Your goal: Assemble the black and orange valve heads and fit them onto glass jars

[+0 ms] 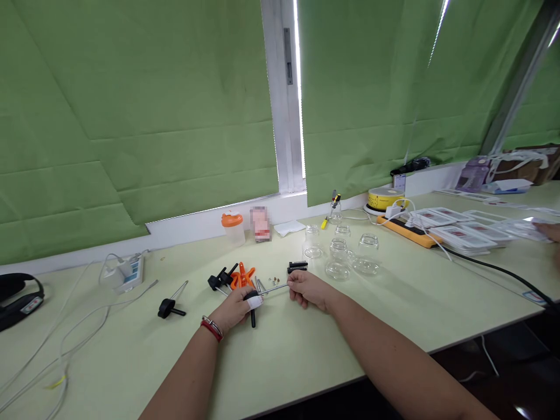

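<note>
My left hand (242,305), with a white wrap on a finger, closes round the black head of a metal rod (272,289); a black handle sticks out below it. At the rod's far end, my right hand (306,287) pinches the tip between thumb and fingers. Anything small at that tip is hidden. Behind my left hand lie similar black-headed parts (222,279), orange plastic pieces (241,275) and short metal pins (259,284). Tiny brass-coloured bits (275,280) are close by. Two black toothed strips (298,265) lie just beyond my right hand. Another black-headed rod (167,308) rests apart at the left.
Several clear glass jars (338,251) stand right of centre. An orange-lidded cup (233,228) is by the wall. Left are a power strip (131,274), loose white cables (83,337) and headphones (21,297). White trays (464,233) lie right, near another person's hand (548,231).
</note>
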A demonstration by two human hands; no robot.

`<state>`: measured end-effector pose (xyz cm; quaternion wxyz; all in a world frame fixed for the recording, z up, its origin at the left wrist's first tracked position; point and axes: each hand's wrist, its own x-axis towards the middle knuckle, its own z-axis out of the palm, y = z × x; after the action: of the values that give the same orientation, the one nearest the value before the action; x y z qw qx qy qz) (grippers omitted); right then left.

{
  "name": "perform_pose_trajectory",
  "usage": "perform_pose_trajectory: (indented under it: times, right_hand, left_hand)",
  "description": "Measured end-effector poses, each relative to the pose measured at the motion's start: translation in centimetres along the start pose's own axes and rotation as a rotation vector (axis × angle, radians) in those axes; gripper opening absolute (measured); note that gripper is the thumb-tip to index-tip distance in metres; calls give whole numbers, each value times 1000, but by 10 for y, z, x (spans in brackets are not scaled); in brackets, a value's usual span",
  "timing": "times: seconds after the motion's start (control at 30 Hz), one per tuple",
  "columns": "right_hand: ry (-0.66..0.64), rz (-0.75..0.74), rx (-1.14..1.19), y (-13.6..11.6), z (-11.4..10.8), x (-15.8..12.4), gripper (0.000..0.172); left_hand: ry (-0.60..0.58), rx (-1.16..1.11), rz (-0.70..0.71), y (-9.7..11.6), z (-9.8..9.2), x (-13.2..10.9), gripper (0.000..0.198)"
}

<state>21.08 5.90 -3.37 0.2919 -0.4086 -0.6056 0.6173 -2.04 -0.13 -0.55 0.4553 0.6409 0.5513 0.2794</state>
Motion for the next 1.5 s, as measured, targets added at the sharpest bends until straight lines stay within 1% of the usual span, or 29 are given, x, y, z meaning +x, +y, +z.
perform_pose_trajectory:
  times: [0.2,0.57,0.67,0.8,0.93,1.17,1.33,1.5]
  right_hand:
    - [2,5,-17,0,1,0,23]
    - [15,26,-5,-1,2,1,29]
    - [27,25,-7,0,2,1,26]
    - [19,0,-6,3,0,2,12]
    - [-4,-27,-8,4,-1,2,8]
    - [-7,-24,-20,3,0,1,14]
    - [-6,-18,-15,4,-1,2,13]
    - [-2,2,-22,0,1,0,13]
  left_hand:
    - [-4,-4,4,0,0,-1,32]
    - [3,13,4,-2,-1,1,33]
    - [3,28,4,-1,0,0,34]
    - [2,33,-3,0,0,-1,34]
    - [3,26,-10,-1,0,0,34]
    - [5,40,-10,1,0,0,35]
    - [6,25,-2,0,0,0,33]
    - [3,3,2,-2,0,1,31]
